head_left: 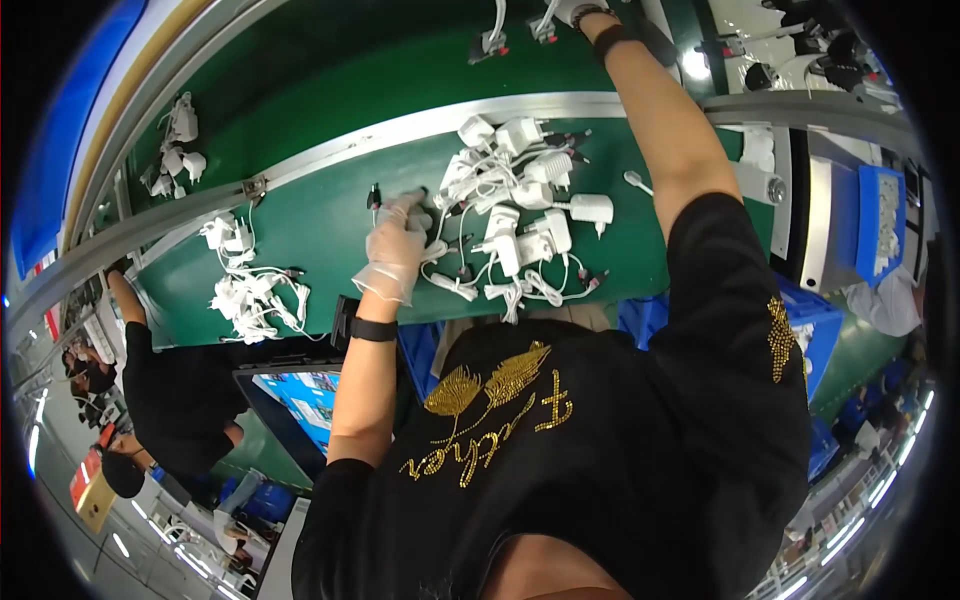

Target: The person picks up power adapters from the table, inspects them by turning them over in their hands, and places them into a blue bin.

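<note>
My left hand [393,247], in a thin clear glove, is low over the green bench at the left side of a pile of white power adapters [505,240]. Its fingers are drawn together, and what they hold, if anything, is hidden. A black cable connector [375,197] lies just left of its fingers. Far forward, my right hand [580,12] reaches past the metal rail at the top edge. That hand is cut off, so its fingers cannot be read. Close to it, a white cable runs to a white-and-grey plug piece [543,32], with a similar piece [488,47] further left.
More white adapters with coiled cables [250,290] lie on the left of the green bench [330,225]. A metal rail [430,122] crosses behind the pile. Beyond it, another cluster of adapters [180,150] sits far left. A co-worker in black [185,400] stands at left.
</note>
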`<state>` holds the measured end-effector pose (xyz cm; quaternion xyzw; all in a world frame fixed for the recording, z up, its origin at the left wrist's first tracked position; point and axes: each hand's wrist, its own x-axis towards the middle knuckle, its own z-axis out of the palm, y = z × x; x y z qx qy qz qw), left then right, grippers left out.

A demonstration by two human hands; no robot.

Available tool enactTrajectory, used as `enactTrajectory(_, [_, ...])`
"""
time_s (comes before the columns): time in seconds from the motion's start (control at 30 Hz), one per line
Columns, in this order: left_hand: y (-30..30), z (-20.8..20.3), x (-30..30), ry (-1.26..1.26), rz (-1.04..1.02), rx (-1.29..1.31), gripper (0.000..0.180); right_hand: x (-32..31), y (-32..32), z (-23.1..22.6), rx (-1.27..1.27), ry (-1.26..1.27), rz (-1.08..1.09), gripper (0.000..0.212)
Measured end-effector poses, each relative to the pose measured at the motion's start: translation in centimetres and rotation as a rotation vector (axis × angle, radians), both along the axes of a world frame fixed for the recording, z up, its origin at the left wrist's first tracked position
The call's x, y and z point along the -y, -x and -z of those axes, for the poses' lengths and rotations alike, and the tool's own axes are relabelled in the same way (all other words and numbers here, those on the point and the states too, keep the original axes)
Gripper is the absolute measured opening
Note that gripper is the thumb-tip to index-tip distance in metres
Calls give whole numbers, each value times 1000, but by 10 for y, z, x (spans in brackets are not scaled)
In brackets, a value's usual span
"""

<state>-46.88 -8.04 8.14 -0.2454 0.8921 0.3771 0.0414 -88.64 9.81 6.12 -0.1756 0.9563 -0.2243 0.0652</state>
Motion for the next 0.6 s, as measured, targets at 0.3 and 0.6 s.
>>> enactTrajectory(0.3, [89,-49,0,-238,-62,121,45,-98,-228,-116,348,501,107,28])
enactTrajectory(0.6, [166,-21,-19,56,371,368,73,-147,-338,-135,357,51,-127,31])
